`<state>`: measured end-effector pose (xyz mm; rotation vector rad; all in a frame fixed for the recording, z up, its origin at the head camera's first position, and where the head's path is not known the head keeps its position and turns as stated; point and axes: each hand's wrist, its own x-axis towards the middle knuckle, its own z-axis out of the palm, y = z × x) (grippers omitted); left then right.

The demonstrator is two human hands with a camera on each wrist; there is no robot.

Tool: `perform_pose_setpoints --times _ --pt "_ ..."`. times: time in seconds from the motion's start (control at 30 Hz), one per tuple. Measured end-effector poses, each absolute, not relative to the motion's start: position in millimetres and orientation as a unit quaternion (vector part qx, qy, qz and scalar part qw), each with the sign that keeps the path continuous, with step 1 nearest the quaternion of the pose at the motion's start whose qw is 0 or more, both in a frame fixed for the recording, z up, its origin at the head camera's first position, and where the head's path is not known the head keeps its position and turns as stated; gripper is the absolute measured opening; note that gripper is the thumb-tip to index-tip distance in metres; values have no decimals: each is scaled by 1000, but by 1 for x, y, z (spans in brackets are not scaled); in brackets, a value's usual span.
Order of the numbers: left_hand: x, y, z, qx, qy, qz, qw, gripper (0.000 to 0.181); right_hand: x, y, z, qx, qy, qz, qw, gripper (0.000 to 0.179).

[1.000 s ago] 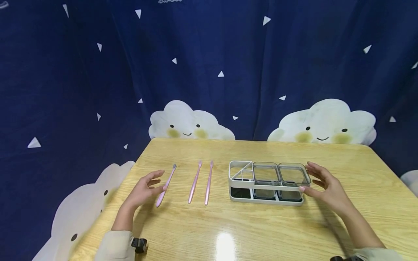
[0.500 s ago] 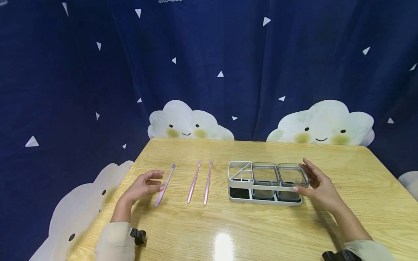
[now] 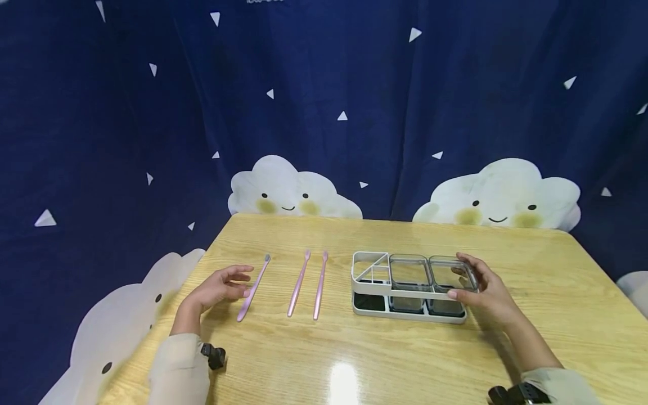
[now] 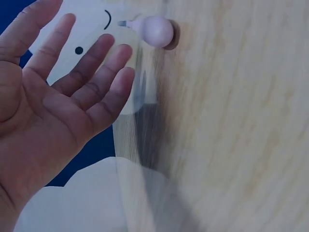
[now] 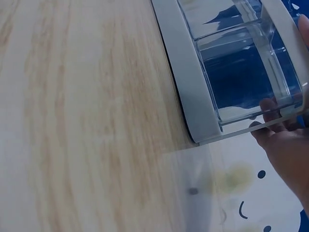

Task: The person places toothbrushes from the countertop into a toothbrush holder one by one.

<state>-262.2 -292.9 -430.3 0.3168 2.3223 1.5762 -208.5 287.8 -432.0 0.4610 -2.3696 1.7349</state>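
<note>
My right hand (image 3: 486,292) grips the right end of a white toothbrush holder (image 3: 405,293), thumb at the front rail and fingers behind. In the right wrist view, those fingers (image 5: 274,123) show through the clear wall of the end cup (image 5: 236,72). Two clear square cups sit in the holder, right of a divided slot section (image 3: 372,271). My left hand (image 3: 217,289) hovers by the leftmost pink toothbrush (image 3: 255,289), its fingers spread and holding nothing. The left wrist view shows that brush's handle end (image 4: 157,31) apart from the fingertips.
Two more pink toothbrushes, one (image 3: 298,285) and another (image 3: 321,285), lie side by side between the left brush and the holder. Everything rests on a wooden table (image 3: 283,360). A dark blue curtain (image 3: 304,67) with smiling clouds hangs behind it.
My right hand has moved left and closed in on the holder's right end. The left hand has barely moved, and the toothbrushes lie as before.
</note>
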Motion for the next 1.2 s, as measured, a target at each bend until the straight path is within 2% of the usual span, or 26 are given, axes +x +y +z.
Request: perform_pose_setpoints --times 0.23,0.63,1.2 --pt "-272 -297 -431 93 805 552 197 66 -215 288 -434 162 -766 620 46 74" --pt "-286 -296 -440 82 784 568 236 69 -218 289 -434 151 -777 611 22 72" --pt "-298 -289 -440 61 794 546 260 68 -214 289 -439 145 -770 620 25 72"
